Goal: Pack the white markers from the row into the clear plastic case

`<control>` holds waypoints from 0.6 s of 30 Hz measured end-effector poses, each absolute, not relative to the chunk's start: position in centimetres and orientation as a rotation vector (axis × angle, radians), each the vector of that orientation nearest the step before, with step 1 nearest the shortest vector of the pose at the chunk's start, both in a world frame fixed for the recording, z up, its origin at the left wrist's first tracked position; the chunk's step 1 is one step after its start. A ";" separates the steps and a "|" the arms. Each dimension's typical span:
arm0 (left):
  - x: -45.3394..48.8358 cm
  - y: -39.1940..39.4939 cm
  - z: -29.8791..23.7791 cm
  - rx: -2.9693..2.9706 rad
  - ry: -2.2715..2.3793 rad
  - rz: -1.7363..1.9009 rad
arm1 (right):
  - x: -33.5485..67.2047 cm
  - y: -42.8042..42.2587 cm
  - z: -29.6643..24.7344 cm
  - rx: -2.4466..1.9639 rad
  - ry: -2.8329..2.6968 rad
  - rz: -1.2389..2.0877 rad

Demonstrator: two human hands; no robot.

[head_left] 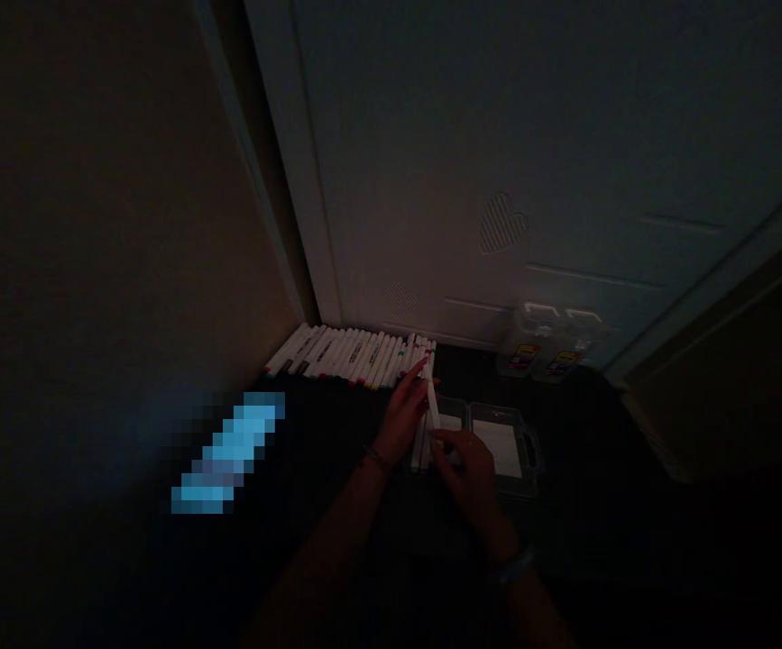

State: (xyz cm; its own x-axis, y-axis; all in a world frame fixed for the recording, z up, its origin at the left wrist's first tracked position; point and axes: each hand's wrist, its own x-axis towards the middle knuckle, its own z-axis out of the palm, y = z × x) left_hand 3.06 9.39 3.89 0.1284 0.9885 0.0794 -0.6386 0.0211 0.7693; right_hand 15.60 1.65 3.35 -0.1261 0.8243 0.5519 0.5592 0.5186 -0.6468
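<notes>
Dim lighting. One white marker (432, 402) is held just below centre of the frame. Its long axis runs near-vertical in the picture, with the upper end tipped slightly left and pointing at the row of markers (350, 354) along the foot of the door (499, 153). The right hand (468, 476) is closed on its lower end. The left hand (402, 416) lies against its upper part with fingers extended; whether it grips cannot be told. A clear case (529, 469) lies open just right of both hands.
</notes>
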 end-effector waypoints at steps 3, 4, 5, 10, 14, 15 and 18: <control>3.0 9.6 3.9 0.763 0.541 1.500 | 15.9 1.7 3.6 -1.256 -1.457 0.467; 3.0 9.6 3.9 0.782 0.542 1.520 | 16.1 1.9 3.6 -1.271 -1.332 0.507; 3.0 9.5 4.0 0.817 0.554 1.524 | 16.3 2.0 3.6 -1.275 -1.222 0.549; 3.1 8.7 4.2 1.123 0.726 1.410 | 17.6 3.0 3.1 -1.263 -0.900 0.671; 2.9 7.7 4.5 1.450 0.909 1.364 | 18.2 3.3 2.5 -1.211 -0.841 0.676; 2.8 7.5 4.6 1.541 0.981 1.386 | 18.2 3.4 2.4 -1.197 -0.832 0.677; 2.1 7.3 4.6 1.781 1.168 1.457 | 18.2 3.5 2.5 -1.169 -0.807 0.695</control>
